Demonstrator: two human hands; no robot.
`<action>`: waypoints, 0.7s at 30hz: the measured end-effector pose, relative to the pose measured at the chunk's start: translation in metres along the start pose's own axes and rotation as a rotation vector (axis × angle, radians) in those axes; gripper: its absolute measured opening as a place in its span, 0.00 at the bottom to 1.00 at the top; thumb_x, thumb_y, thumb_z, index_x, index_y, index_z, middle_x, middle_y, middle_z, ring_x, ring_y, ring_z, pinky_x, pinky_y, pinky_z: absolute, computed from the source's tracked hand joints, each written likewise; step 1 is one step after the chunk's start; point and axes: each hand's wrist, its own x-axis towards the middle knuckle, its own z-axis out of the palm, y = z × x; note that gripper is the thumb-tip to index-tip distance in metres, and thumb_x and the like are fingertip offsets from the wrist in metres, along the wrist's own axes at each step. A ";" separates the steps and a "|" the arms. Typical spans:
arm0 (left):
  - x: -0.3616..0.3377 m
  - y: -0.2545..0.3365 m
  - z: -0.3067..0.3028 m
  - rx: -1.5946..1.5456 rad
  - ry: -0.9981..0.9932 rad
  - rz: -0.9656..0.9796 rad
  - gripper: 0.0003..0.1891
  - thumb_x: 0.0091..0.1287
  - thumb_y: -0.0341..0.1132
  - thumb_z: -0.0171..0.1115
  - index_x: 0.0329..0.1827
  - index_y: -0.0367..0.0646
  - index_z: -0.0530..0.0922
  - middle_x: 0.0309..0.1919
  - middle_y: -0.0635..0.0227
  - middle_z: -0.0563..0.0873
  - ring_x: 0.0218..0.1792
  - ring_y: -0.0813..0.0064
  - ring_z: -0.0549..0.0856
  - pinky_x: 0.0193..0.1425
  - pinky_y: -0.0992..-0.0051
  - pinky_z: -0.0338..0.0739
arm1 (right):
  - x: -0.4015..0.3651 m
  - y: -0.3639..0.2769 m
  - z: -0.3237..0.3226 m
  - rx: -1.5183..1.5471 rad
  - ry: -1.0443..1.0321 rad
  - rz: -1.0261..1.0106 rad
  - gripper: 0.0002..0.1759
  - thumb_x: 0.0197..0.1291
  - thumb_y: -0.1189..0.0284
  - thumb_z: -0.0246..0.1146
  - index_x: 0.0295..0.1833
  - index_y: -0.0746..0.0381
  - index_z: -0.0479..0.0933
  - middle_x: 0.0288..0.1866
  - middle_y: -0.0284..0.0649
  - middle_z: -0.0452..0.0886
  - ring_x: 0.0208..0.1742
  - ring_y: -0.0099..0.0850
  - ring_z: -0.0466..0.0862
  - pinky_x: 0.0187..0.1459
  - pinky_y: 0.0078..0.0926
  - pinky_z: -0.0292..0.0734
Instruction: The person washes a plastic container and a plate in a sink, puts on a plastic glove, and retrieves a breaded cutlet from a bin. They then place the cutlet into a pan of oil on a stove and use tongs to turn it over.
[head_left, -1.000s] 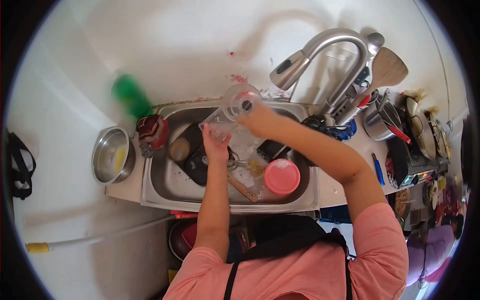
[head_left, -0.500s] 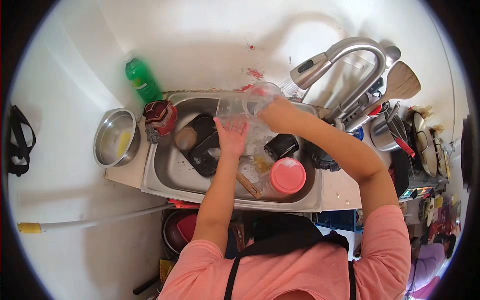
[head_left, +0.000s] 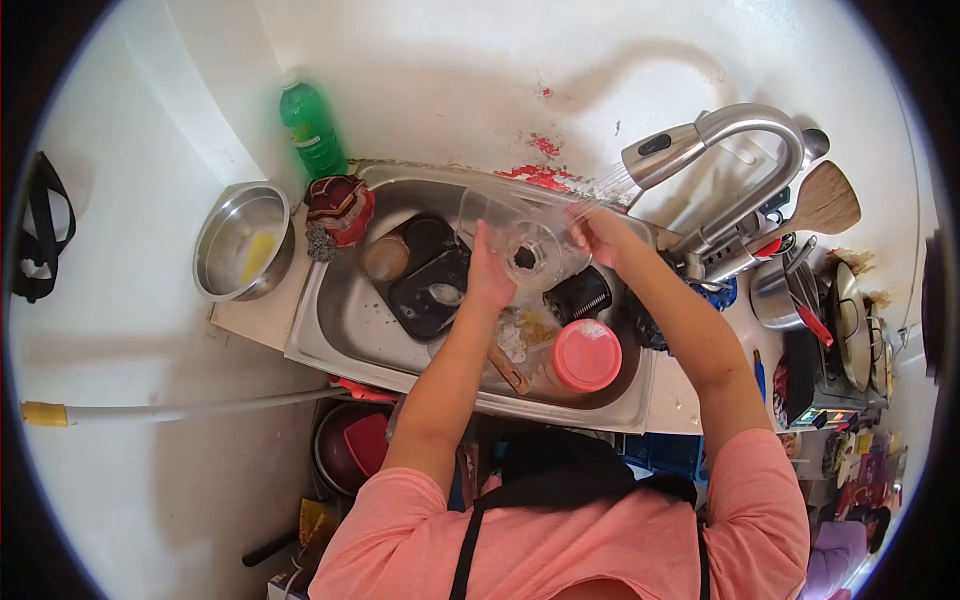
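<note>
Item, landmark: the steel sink [head_left: 345,350], lying ahead of you.
Item, above its far edge, toward its right end: the faucet [head_left: 665,155], head tilted, spraying down and to the left.
Item, over the sink's middle, toward the far side: a clear plastic container [head_left: 530,262], round end facing up toward you, long axis seemingly running rightward, crosswise between your hands; glare and spray make that slant uncertain.
Item, at its left side: your left hand [head_left: 490,278], the nearer one, grasping it, thumb upward.
Item, at its upper right, under the spray: your right hand [head_left: 602,235], fingers bent; you cannot tell here whether they grip.
Item, inside the sink, left half: a black tray [head_left: 428,292].
Item, inside, right half: a black tub [head_left: 580,294] and a tub with a pink lid [head_left: 587,356]; left of that lid, a wooden handle [head_left: 510,370].
Item, beyond the sink's left end: a metal bowl [head_left: 212,255]; at its far left corner, a green bottle [head_left: 316,132], upright.
</note>
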 end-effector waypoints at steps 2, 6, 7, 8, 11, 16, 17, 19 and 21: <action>-0.011 0.003 0.016 0.029 -0.020 -0.050 0.36 0.65 0.64 0.50 0.70 0.51 0.61 0.64 0.63 0.71 0.63 0.62 0.71 0.66 0.53 0.64 | 0.005 0.014 -0.003 0.173 0.045 0.030 0.10 0.62 0.66 0.55 0.28 0.54 0.72 0.15 0.28 0.69 0.11 0.21 0.67 0.11 0.17 0.58; -0.012 0.006 0.023 0.060 -0.090 -0.160 0.36 0.65 0.64 0.51 0.69 0.51 0.62 0.64 0.65 0.71 0.63 0.61 0.72 0.65 0.55 0.66 | 0.030 0.052 -0.013 0.499 0.137 0.203 0.10 0.62 0.67 0.55 0.27 0.53 0.72 0.15 0.27 0.68 0.12 0.21 0.63 0.14 0.20 0.55; -0.013 0.006 0.023 0.049 -0.117 -0.195 0.36 0.65 0.64 0.51 0.69 0.51 0.62 0.65 0.65 0.71 0.63 0.61 0.72 0.65 0.55 0.65 | 0.030 0.060 -0.010 0.573 0.132 0.209 0.11 0.62 0.66 0.55 0.26 0.53 0.72 0.15 0.26 0.67 0.12 0.21 0.62 0.15 0.22 0.54; -0.012 0.005 0.024 0.069 -0.084 -0.155 0.35 0.65 0.63 0.52 0.69 0.51 0.62 0.64 0.66 0.72 0.62 0.62 0.73 0.64 0.56 0.67 | 0.031 0.068 -0.008 0.487 0.160 0.130 0.10 0.61 0.66 0.56 0.27 0.53 0.73 0.16 0.26 0.67 0.14 0.20 0.63 0.18 0.21 0.56; -0.008 0.001 0.019 0.112 0.044 -0.036 0.34 0.63 0.63 0.54 0.67 0.52 0.64 0.61 0.69 0.73 0.58 0.67 0.75 0.58 0.61 0.71 | 0.027 0.074 0.001 0.216 0.196 -0.071 0.08 0.60 0.66 0.57 0.30 0.54 0.77 0.19 0.27 0.70 0.20 0.19 0.67 0.27 0.18 0.60; 0.004 0.002 0.000 0.149 0.338 0.056 0.31 0.56 0.65 0.60 0.56 0.57 0.70 0.52 0.72 0.77 0.41 0.77 0.77 0.44 0.70 0.72 | 0.001 0.026 0.032 0.018 0.247 -0.282 0.08 0.56 0.67 0.61 0.38 0.58 0.81 0.33 0.32 0.79 0.35 0.20 0.76 0.42 0.16 0.66; 0.004 0.001 -0.001 0.166 0.406 0.063 0.32 0.54 0.65 0.62 0.56 0.57 0.69 0.49 0.74 0.77 0.38 0.78 0.74 0.41 0.72 0.70 | 0.001 0.019 0.029 0.009 0.189 -0.303 0.09 0.56 0.67 0.61 0.40 0.58 0.81 0.35 0.33 0.80 0.37 0.22 0.77 0.44 0.18 0.67; -0.003 0.002 0.008 0.199 0.545 0.076 0.33 0.51 0.65 0.65 0.55 0.58 0.67 0.42 0.76 0.76 0.31 0.81 0.70 0.35 0.75 0.66 | -0.011 -0.003 0.028 -0.011 0.071 -0.341 0.11 0.57 0.67 0.61 0.43 0.60 0.80 0.40 0.35 0.82 0.41 0.24 0.78 0.46 0.22 0.69; -0.002 0.000 0.009 0.222 0.604 0.085 0.35 0.50 0.64 0.67 0.56 0.58 0.66 0.38 0.76 0.73 0.29 0.81 0.68 0.34 0.76 0.65 | -0.024 -0.022 0.029 -0.086 -0.103 -0.311 0.13 0.59 0.69 0.60 0.48 0.63 0.79 0.45 0.38 0.82 0.47 0.26 0.79 0.51 0.25 0.71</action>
